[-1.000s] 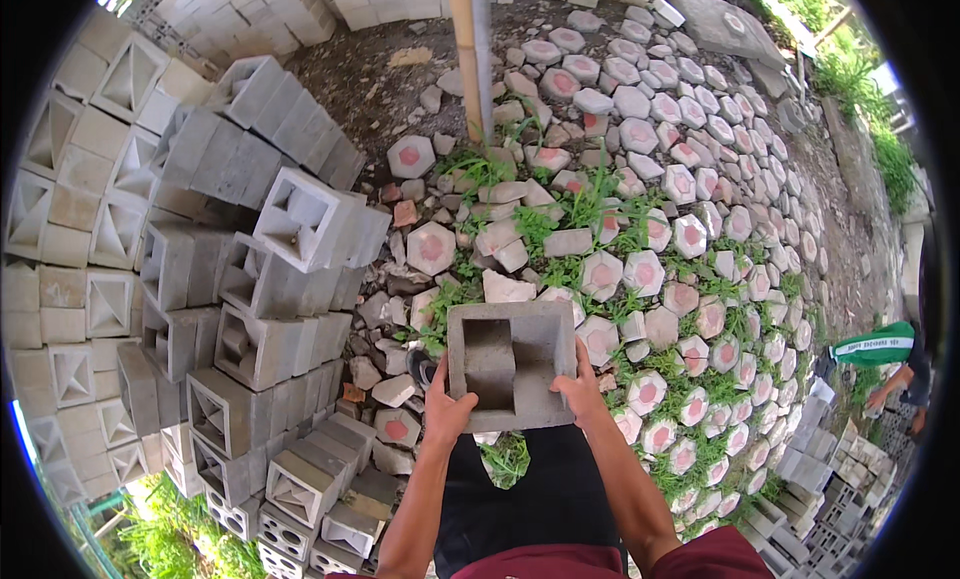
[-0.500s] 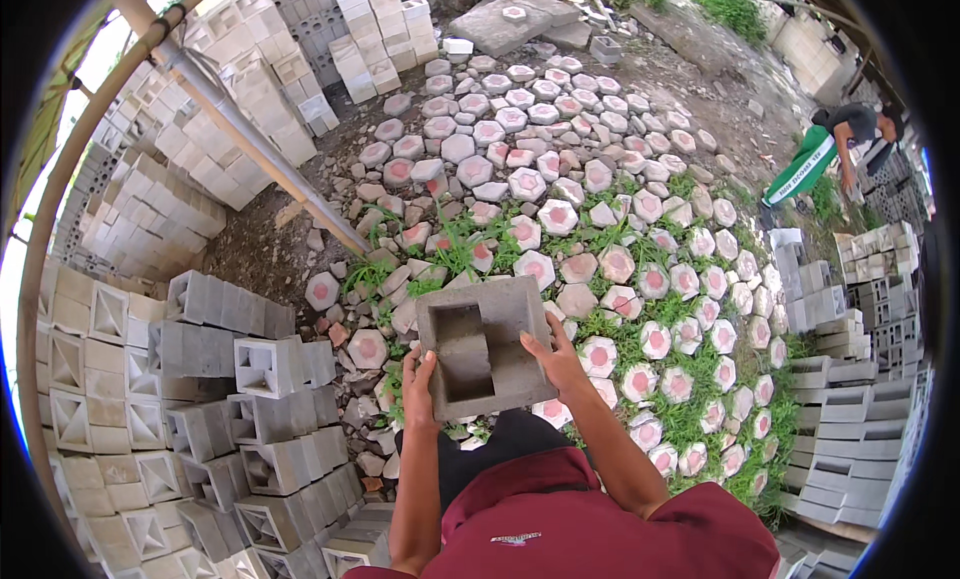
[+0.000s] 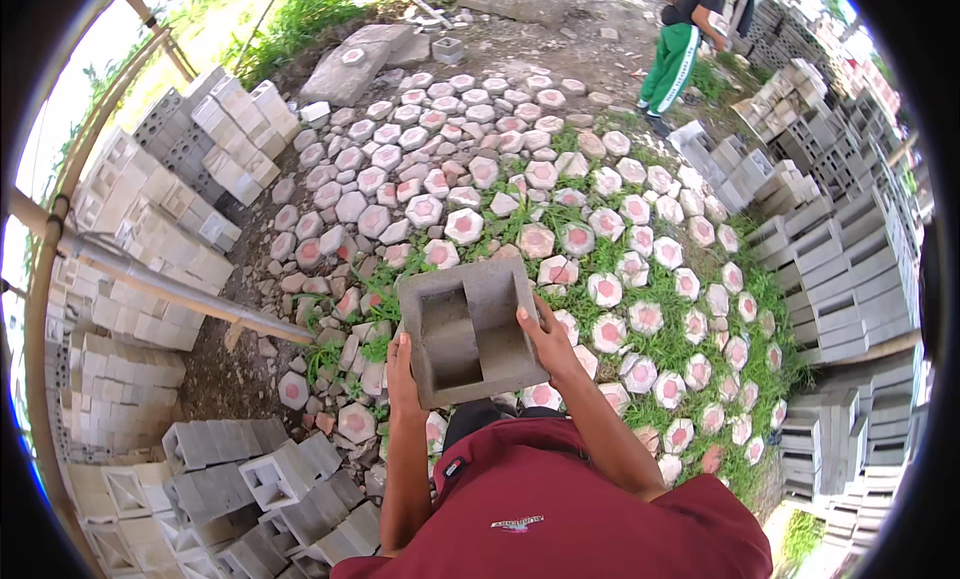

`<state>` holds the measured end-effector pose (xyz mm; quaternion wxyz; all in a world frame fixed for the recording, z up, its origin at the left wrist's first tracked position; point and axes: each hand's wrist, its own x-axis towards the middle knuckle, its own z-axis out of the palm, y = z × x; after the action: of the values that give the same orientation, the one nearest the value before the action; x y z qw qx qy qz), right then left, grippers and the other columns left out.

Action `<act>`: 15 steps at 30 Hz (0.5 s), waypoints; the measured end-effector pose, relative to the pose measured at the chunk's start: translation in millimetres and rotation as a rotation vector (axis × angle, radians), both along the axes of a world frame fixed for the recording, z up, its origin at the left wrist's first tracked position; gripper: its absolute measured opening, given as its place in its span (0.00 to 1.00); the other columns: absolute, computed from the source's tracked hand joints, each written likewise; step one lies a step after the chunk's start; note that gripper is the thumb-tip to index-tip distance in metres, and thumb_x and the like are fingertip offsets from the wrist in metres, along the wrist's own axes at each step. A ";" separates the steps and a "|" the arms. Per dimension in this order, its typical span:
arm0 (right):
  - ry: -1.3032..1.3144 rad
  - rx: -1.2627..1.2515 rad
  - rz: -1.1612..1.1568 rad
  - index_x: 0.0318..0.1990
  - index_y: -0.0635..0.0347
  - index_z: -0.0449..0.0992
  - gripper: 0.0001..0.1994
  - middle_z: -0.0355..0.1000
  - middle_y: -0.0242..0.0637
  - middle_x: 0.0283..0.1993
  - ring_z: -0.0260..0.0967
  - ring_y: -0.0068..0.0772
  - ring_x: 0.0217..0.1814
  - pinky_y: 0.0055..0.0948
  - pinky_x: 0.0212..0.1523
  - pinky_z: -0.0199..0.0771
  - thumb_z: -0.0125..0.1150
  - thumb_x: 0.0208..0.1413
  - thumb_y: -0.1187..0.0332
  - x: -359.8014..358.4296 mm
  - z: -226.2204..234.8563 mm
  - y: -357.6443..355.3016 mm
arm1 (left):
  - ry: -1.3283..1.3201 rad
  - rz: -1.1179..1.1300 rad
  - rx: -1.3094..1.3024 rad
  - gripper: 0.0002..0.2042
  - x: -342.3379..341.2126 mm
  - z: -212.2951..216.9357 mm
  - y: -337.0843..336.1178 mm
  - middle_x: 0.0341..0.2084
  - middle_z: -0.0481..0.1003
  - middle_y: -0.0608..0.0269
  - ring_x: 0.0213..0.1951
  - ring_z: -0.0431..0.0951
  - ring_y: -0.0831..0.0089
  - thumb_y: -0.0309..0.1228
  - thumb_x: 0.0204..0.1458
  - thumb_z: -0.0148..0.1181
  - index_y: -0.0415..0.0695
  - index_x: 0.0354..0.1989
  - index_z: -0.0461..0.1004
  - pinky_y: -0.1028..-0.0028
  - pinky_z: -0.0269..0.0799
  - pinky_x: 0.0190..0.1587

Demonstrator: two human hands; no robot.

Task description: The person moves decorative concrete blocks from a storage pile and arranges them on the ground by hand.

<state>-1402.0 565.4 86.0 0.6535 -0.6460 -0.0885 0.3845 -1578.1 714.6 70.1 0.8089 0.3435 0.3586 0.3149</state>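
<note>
**Carrying a hollow block level, both hands under its sides**

The left hand (image 3: 402, 364) is pressed flat against the left side of the grey hollow concrete block (image 3: 470, 329), fingers together and running up its edge. The right hand (image 3: 548, 339) clamps the opposite side, thumb lying over the top rim and the other fingers wrapped below, though how far they reach under the block is hidden, so the grip beneath can only be guessed. The block sits between the two hands, held out in front of the red shirt (image 3: 560, 509) at about waist height, its two open cells facing up.

To carry it well, the judgement here is to keep both palms squeezing inward evenly, elbows close to the body, and the top face level so the weight does not slide towards one wrist. Fingertips should stay out of the cells and off the lower edge that will meet whatever it is set on.

Just beyond the hands the ground is uneven: hexagonal pavers (image 3: 610, 289) with pink centres lie among grass, so footing deserves care. Down and to the left of the left hand lie stacked hollow blocks (image 3: 270, 479), with a slanted pole (image 3: 170, 284) above them. Far ahead and to the right, another person in green trousers (image 3: 672, 64) stands near block stacks (image 3: 850, 279).
</note>
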 end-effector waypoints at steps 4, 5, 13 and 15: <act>0.051 0.074 -0.137 0.69 0.64 0.49 0.45 0.66 0.50 0.57 0.67 0.39 0.55 0.34 0.53 0.68 0.70 0.48 0.61 17.5 27.7 -8.2 | 0.069 -0.151 0.066 0.17 44.6 0.1 20.4 0.41 0.71 0.61 0.43 0.74 0.68 0.41 0.60 0.53 0.43 0.50 0.64 0.65 0.71 0.47; 0.042 0.084 -0.175 0.69 0.64 0.49 0.45 0.66 0.50 0.57 0.67 0.39 0.55 0.34 0.53 0.68 0.70 0.48 0.61 19.7 24.1 -9.2 | 0.060 -0.180 0.054 0.17 55.3 2.0 25.3 0.41 0.71 0.61 0.43 0.74 0.68 0.40 0.59 0.55 0.44 0.50 0.64 0.66 0.71 0.47; -0.049 0.085 -0.522 0.70 0.62 0.49 0.44 0.70 0.44 0.45 0.69 0.31 0.39 0.29 0.39 0.71 0.60 0.40 0.76 41.5 -12.0 -28.7 | 0.018 -0.529 0.083 0.27 138.7 4.0 44.4 0.42 0.72 0.60 0.42 0.73 0.71 0.35 0.49 0.66 0.43 0.56 0.61 0.69 0.70 0.45; -0.075 0.057 -0.563 0.70 0.60 0.50 0.43 0.71 0.43 0.42 0.69 0.28 0.38 0.28 0.36 0.70 0.59 0.41 0.76 48.6 -11.0 -33.0 | 0.034 -0.605 0.111 0.29 160.3 2.2 48.8 0.42 0.72 0.59 0.42 0.73 0.71 0.34 0.48 0.67 0.43 0.57 0.61 0.69 0.70 0.45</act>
<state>-1353.4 532.4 75.1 0.7486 -0.6404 0.0593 0.1612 -1417.8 763.4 72.2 0.8398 0.4837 0.2355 0.0732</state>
